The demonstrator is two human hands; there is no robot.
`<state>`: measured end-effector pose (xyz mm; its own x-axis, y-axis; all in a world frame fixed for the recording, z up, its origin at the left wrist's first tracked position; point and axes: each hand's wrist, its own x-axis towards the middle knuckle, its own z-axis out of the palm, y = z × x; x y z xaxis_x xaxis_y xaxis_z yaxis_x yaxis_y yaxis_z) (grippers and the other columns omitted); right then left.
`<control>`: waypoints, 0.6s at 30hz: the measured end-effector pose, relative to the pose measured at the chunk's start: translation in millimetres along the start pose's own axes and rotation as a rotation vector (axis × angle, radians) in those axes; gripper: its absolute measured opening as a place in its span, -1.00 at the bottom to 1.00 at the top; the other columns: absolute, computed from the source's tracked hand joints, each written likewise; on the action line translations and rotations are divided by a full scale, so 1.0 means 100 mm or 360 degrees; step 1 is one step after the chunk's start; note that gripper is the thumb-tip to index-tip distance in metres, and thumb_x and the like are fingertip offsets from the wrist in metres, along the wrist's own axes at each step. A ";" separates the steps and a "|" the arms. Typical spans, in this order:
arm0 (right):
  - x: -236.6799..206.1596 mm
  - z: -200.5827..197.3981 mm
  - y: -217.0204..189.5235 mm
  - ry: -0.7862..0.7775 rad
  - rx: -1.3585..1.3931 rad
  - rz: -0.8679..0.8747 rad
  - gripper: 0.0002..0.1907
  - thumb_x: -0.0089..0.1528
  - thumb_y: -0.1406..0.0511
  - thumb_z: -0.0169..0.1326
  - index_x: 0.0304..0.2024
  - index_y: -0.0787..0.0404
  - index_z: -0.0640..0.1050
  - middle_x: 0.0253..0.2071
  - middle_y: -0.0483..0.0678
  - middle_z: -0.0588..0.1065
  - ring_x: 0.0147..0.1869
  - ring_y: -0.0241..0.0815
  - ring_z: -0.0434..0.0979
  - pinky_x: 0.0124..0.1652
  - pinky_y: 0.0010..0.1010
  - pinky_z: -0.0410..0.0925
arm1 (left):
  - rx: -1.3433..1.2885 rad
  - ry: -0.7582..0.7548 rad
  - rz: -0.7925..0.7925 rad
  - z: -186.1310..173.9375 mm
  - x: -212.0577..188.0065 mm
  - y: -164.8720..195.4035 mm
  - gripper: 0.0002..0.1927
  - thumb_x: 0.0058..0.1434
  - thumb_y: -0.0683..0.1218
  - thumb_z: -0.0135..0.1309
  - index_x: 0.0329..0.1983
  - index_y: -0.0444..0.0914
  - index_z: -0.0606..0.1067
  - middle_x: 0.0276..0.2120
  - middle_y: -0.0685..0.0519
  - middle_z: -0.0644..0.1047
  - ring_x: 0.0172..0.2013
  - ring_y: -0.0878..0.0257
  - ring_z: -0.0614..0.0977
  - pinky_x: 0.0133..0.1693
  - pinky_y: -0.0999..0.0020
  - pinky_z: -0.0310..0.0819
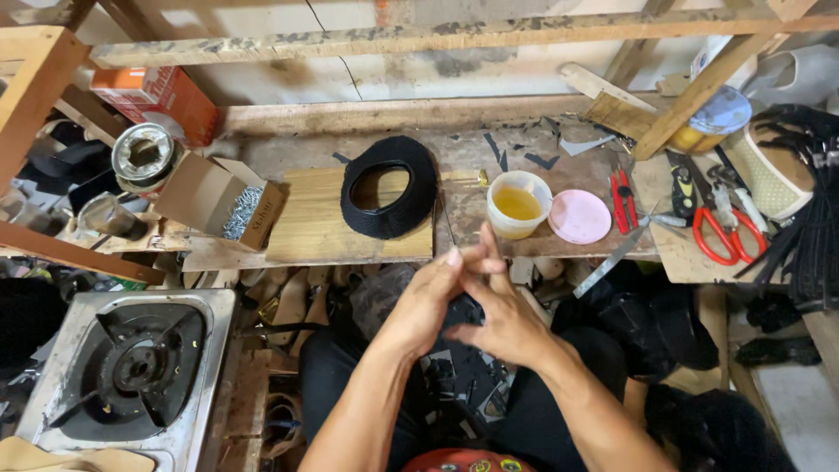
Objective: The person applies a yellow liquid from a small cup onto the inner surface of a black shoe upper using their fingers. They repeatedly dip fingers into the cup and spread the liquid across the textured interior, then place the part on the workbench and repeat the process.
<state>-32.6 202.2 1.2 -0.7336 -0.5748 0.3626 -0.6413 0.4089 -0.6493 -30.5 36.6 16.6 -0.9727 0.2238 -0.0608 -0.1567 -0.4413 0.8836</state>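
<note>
Our hands meet over the lap, near centre: left hand (428, 301) and right hand (502, 319) pressed together, fingers overlapping, and whether a small dark scrap is pinched between them we cannot tell; something black shows just under the palms. Black offcuts (454, 376) lie on the lap below, thin, flat, angular pieces; we judge them light and limp, easily lost, best taken by an edge with fingertips. Just beyond, on the wooden bench (489, 157), a black ring (389, 188) rests on a pale board (310, 227): an oval band, matte, textured like woven or felted stuff, open in the middle. We judge it light, soft and flexible, not fragile; grip it by the wall of the band, thumb inside, rather than flattening it. Right of it stands a white cup (518, 204) of yellow liquid, likely sticky and spillable, its pink lid (579, 217) lying beside. Farther right: red pliers (622, 199), red-handled scissors (721, 232), a metal blade (612, 258) overhanging the bench edge. Left of the board, an open cardboard box (218, 203) of small grey nails; a round tin (142, 153) beyond it. Near left, a steel gas stove (131, 367), worn and spotted.
</note>
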 end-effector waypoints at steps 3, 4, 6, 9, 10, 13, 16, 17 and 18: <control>0.08 -0.07 -0.05 0.0084 -0.0353 0.0090 -0.01 -0.12 0.28 0.45 0.34 0.11 0.34 0.54 0.34 -0.24 0.57 0.44 -0.11 0.35 0.08 0.12 | 0.0719 0.0112 0.0181 0.06 -0.04 0.20 -0.55 0.40 0.16 -0.13 -0.02 -0.29 0.54 -0.23 -0.02 0.66 -0.09 0.14 0.65 0.15 0.02 0.41; 0.09 -0.06 -0.08 0.0144 -0.0452 0.0058 -0.05 -0.11 0.28 0.43 0.33 0.14 0.36 0.54 0.34 -0.18 0.56 0.47 -0.06 0.35 0.11 0.14 | 0.0988 0.0196 0.0252 0.08 -0.04 0.24 -0.54 0.42 0.15 -0.11 -0.07 -0.33 0.56 -0.29 -0.02 0.67 -0.17 0.11 0.69 0.06 -0.02 0.50; 0.12 -0.03 -0.13 0.0161 -0.0602 0.0080 -0.12 -0.07 0.26 0.43 0.29 0.14 0.39 0.53 0.33 -0.14 0.51 0.48 -0.02 0.32 0.11 0.15 | 0.1503 0.0403 0.0593 0.11 -0.03 0.27 -0.64 0.42 0.07 -0.03 -0.08 -0.30 0.60 -0.31 -0.08 0.65 -0.17 0.01 0.64 0.15 -0.01 0.38; 0.14 0.10 -0.18 0.0182 -0.0673 0.0201 -0.12 -0.06 0.26 0.43 0.29 0.18 0.37 0.52 0.31 -0.11 0.48 0.50 0.01 0.29 0.12 0.14 | 0.1838 0.0630 0.0885 0.13 0.00 0.23 -0.71 0.36 0.02 0.07 -0.12 -0.28 0.63 -0.39 -0.08 0.65 -0.27 0.00 0.64 0.20 -0.04 0.28; 0.15 0.14 -0.19 0.0194 -0.0675 0.0249 -0.10 -0.07 0.27 0.43 0.30 0.21 0.35 0.51 0.30 -0.11 0.47 0.50 0.02 0.29 0.13 0.14 | 0.1877 0.0691 0.0956 0.12 0.01 0.20 -0.73 0.33 0.01 0.10 -0.14 -0.28 0.63 -0.43 -0.07 0.65 -0.32 0.01 0.66 0.20 -0.05 0.26; 0.14 0.26 -0.19 0.0313 -0.0349 0.0219 0.03 0.01 0.31 0.37 0.44 0.33 0.14 0.52 0.27 -0.05 0.55 0.39 0.07 0.37 0.07 0.15 | 0.1926 0.0837 0.1448 0.06 0.06 0.12 -0.77 0.32 0.03 0.12 -0.32 -0.21 0.60 -0.44 0.01 0.63 -0.29 0.08 0.66 0.11 -0.02 0.30; 0.11 0.27 -0.18 0.0231 0.0348 0.0253 0.06 0.11 0.24 0.30 0.52 0.25 0.01 0.58 0.22 -0.04 0.64 0.28 -0.01 0.41 0.11 0.08 | 0.1663 0.0900 0.1088 -0.07 0.17 0.10 -0.64 0.30 0.07 0.18 -0.50 -0.26 0.57 -0.57 -0.01 0.54 -0.43 0.09 0.55 -0.16 0.17 0.39; 0.10 0.24 -0.17 0.0165 0.0953 0.0410 0.05 0.12 0.15 0.26 0.52 0.16 0.00 0.58 0.16 -0.04 0.62 0.23 0.02 0.38 0.13 0.10 | 0.1307 0.0936 0.0821 -0.13 0.22 0.11 -0.60 0.33 0.09 0.14 -0.52 -0.26 0.53 -0.59 0.03 0.51 -0.46 0.14 0.50 -0.24 0.17 0.34; 0.09 0.19 -0.15 0.0094 0.1557 0.0558 0.04 0.12 0.07 0.22 0.51 0.07 -0.02 0.58 0.09 -0.04 0.60 0.19 0.04 0.34 0.14 0.11 | 0.0950 0.0960 0.0560 -0.19 0.28 0.13 -0.57 0.35 0.11 0.10 -0.54 -0.25 0.49 -0.61 0.07 0.49 -0.49 0.19 0.45 -0.32 0.18 0.30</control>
<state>-24.7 177.4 1.6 -0.8704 -0.4882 0.0640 0.0532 -0.2225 -0.9735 -62.8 20.6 17.5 -0.8982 -0.4038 0.1735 0.1167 0.1614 0.9800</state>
